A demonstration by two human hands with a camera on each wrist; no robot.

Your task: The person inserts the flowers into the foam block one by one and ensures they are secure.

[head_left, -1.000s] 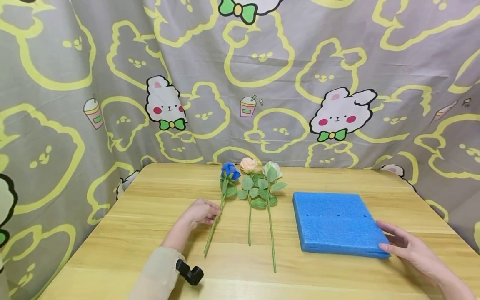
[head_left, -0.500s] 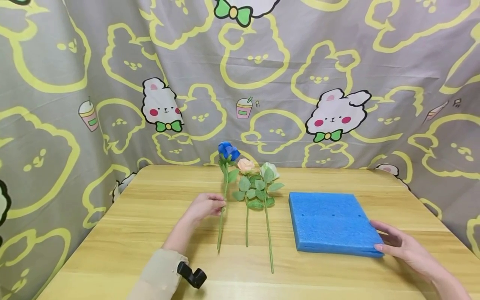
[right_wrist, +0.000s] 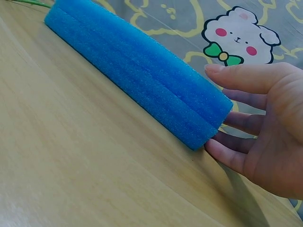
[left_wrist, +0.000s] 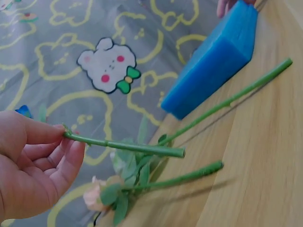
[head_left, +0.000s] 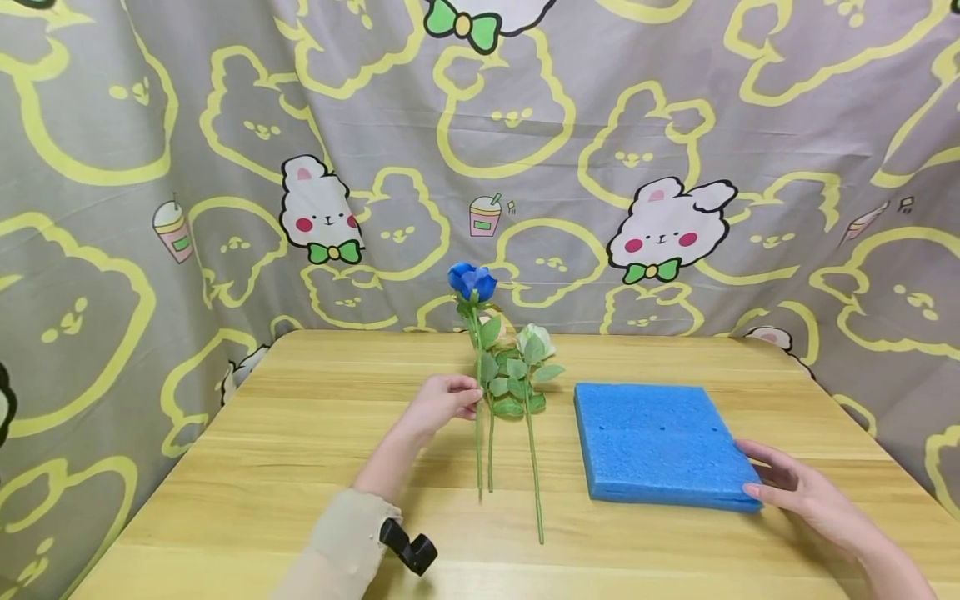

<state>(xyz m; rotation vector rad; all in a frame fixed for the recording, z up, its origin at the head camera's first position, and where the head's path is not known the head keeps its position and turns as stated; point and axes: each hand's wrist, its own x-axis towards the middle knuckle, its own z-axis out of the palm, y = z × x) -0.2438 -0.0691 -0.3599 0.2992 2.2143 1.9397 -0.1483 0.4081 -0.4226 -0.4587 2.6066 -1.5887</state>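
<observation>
My left hand (head_left: 442, 404) pinches the green stem of a blue rose (head_left: 472, 282) between thumb and fingers, holding it upright above the table. In the left wrist view the stem's cut end (left_wrist: 177, 152) points away from the hand, while the blue bloom (left_wrist: 23, 111) is mostly hidden. Just behind that stem lies a pale peach rose (left_wrist: 96, 195), its head largely covered in the head view. A white-green rose (head_left: 536, 340) lies to its right. My right hand (head_left: 802, 492) touches the right side of a flat blue foam block (head_left: 660, 442), fingers loosely spread at its near corner.
The block's top carries a row of small dark holes (head_left: 662, 428). All of this is on a light wooden table (head_left: 300, 467), with a patterned grey curtain (head_left: 405, 108) behind it. A black wrist mount (head_left: 408, 547) sticks out from the left sleeve.
My left hand has lifted the blue rose from the table, tilted it upright and carried it right, in front of the peach rose. The right hand stays at the foam block.
</observation>
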